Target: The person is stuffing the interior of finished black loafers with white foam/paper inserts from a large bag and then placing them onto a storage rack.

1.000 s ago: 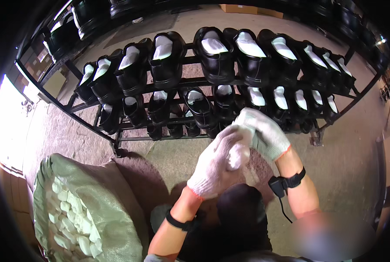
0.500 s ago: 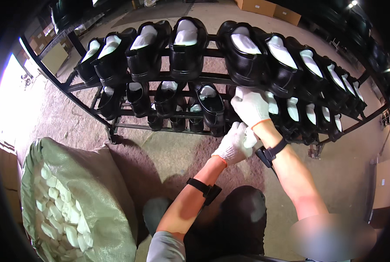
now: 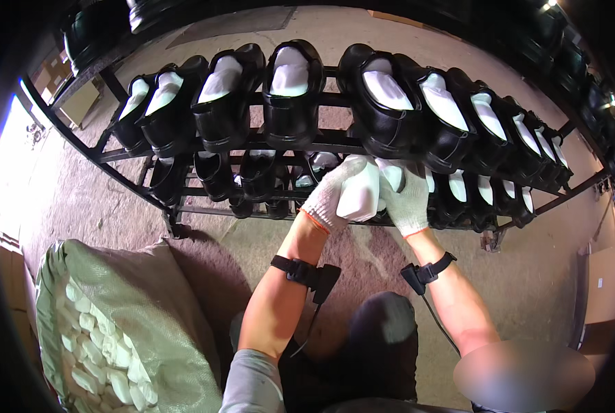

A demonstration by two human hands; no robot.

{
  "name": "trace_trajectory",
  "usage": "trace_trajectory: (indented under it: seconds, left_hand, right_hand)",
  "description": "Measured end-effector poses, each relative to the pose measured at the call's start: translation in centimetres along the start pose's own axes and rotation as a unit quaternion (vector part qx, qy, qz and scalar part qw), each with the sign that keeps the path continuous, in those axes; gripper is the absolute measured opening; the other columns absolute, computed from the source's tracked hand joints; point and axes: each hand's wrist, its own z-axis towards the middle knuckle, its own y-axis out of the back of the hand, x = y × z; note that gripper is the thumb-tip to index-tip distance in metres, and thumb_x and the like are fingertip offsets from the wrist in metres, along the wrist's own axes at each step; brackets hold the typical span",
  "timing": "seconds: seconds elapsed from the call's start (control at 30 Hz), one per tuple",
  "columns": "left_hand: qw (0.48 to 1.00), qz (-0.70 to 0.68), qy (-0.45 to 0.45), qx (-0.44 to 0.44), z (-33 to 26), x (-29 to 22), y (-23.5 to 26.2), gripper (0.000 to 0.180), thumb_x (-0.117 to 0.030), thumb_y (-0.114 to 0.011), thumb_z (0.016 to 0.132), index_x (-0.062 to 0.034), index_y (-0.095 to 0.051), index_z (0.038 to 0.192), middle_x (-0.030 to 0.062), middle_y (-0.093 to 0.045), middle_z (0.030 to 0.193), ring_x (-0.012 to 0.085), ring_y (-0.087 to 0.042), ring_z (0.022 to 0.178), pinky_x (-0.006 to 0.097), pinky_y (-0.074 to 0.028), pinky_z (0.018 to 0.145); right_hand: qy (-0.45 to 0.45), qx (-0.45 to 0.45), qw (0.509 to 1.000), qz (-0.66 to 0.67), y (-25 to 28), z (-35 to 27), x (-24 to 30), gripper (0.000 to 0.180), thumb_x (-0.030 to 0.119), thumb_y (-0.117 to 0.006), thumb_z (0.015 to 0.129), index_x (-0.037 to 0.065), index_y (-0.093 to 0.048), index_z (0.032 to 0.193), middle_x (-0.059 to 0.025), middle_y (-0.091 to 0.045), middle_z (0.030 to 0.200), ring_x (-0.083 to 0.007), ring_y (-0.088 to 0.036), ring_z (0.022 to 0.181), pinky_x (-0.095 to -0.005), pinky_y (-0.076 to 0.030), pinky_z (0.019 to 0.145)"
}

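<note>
Gloves on both hands here: the left hand (image 3: pixel 329 196) is wrapped around a white stuffing wad (image 3: pixel 359 196) right at the lower shelf of the shoe rack (image 3: pixel 183 153), and the right hand (image 3: pixel 407 199) is curled against a black shoe (image 3: pixel 452 196) there, though I can't tell how tight. That wad looks light, soft and squashy, so I'd pinch it mid-body. No slip worries with knit gloves, I'd guess.
</note>
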Motion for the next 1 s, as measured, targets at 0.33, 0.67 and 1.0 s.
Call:
trace_trajectory:
  seconds: [0.33,0.67,1.0]
  left_hand:
    - [0.990,0.142,0.001,-0.004,2.0,2.1,0.2,0.043,-0.028,-0.075,0.097,0.0006,-0.071,0.129,0.0110,-0.079,0.109,0.0231,-0.079,0.090,0.038,-0.066,0.079]
    - [0.948,0.310,-0.067,0.007,-8.9,1.0,-1.3,0.049,-0.023,-0.085,0.092,-0.0052,-0.067,0.134,0.0007,-0.071,0.113,0.0128,-0.068,0.104,0.033,-0.058,0.093]
    - [0.951,0.282,-0.094,-0.088,-12.9,0.1,2.4,0.030,-0.024,-0.083,0.097,-0.0097,-0.069,0.119,-0.0019,-0.066,0.105,0.0112,-0.063,0.097,0.032,-0.054,0.086]
  right_hand:
    - [0.016,0.203,0.955,-0.216,0.5,2.7,-2.6,0.032,0.026,-0.072,0.097,0.004,-0.077,0.120,-0.0248,-0.079,0.113,-0.0449,-0.076,0.108,-0.0479,-0.061,0.088]
    - [0.126,-0.001,0.965,-0.230,-0.9,-0.1,-0.7,0.034,0.021,-0.082,0.090,0.007,-0.074,0.120,-0.0191,-0.075,0.104,-0.0450,-0.071,0.098,-0.0532,-0.057,0.092]
    - [0.205,0.039,0.919,-0.334,-2.8,-1.9,-0.2,0.043,0.015,-0.079,0.091,0.001,-0.069,0.130,-0.0201,-0.067,0.108,-0.0399,-0.069,0.104,-0.0507,-0.058,0.090]
